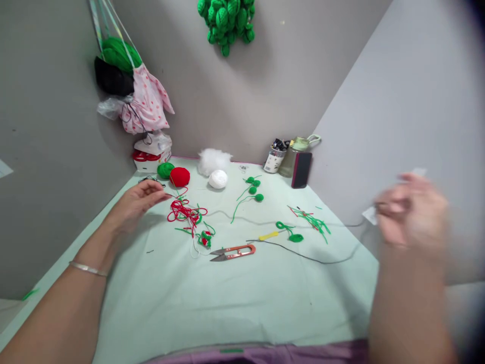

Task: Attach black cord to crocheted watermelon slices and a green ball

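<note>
My left hand is raised over the left of the table, its thumb and fingers pinching the end of a thin black thread. The black thread runs to my right hand, with its tail looping down onto the table. That hand is lifted at the right, blurred, its fingers closed on the thread. Below my left hand lie a tangle of red yarn and a small red-and-green crocheted piece. Orange-handled thread snips rest mid-table near a yellow-handled crochet hook.
At the back are red yarn, white yarn and fluffy stuffing. Green crocheted pieces and yarn scraps lie to the right. A phone leans against a bottle. Bags hang at left.
</note>
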A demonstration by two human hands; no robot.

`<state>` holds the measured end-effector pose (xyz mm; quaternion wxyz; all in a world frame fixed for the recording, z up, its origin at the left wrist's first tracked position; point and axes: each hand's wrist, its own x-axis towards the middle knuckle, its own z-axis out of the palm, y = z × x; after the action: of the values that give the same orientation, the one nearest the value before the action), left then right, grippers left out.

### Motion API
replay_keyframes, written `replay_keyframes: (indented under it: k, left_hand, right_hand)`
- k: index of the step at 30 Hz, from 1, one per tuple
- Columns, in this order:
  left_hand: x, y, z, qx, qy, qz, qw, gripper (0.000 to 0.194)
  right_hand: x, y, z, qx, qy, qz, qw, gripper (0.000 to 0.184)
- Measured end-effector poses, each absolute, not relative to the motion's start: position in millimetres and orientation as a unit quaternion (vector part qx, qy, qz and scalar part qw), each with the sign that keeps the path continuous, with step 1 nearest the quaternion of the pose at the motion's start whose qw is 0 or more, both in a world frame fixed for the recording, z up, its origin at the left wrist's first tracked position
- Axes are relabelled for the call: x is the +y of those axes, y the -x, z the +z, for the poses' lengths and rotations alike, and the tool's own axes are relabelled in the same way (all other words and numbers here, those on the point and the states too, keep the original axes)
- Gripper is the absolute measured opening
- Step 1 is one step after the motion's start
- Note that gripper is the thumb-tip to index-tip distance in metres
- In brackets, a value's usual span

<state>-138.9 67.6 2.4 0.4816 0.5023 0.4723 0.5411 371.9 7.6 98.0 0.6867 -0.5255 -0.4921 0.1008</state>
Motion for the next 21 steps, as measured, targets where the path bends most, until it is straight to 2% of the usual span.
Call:
replay_keyframes:
  k: [1,3,4,6,7,9,14,19,21]
  left_hand:
    - [59.7,126.7,11.6,0.444,-0.543,0.5,0.508,0.02]
    - [43.0,100.6,27.3,0.379,-0.618,0.373,0.579,0.013]
    - [35.3,87.9,32.5,0.346,-0.644,0.308,0.609,0.013]
    - [23.7,65.8,35.8,0.312,-0.668,0.236,0.633,0.02]
    - [20.4,57.1,33.9,0.316,-0.677,0.235,0.622,0.023]
    - [18.4,44.8,24.7,0.338,-0.68,0.255,0.599,0.025]
    - [22.4,31.3,-1.2,0.376,-0.627,0.311,0.607,0.021]
    - [18.5,12.7,-8.6,0.393,-0.556,0.403,0.611,0.026]
    - [15.7,5.4,-9.1,0.408,-0.52,0.432,0.613,0.032]
  right_hand:
    - [20.7,-354.7,91.9,-0.536,0.531,0.17,0.634,0.025]
    - [47.2,-321.2,73.2,-0.582,0.544,0.224,0.562,0.024]
    - [59.9,-306.5,62.0,-0.606,0.552,0.235,0.523,0.023]
    - [83.4,-283.3,39.8,-0.706,0.562,0.197,0.382,0.02]
    - [94.0,-275.1,30.0,-0.718,0.559,0.195,0.366,0.017]
    - [111.9,-264.6,15.0,-0.73,0.556,0.2,0.344,0.011]
    - [123.2,-251.6,1.5,-0.71,0.558,0.28,0.326,0.014]
    - [76.0,-219.0,8.6,-0.674,0.518,0.41,0.331,0.037]
    - [52.2,-201.9,11.2,-0.632,0.473,0.507,0.345,0.035]
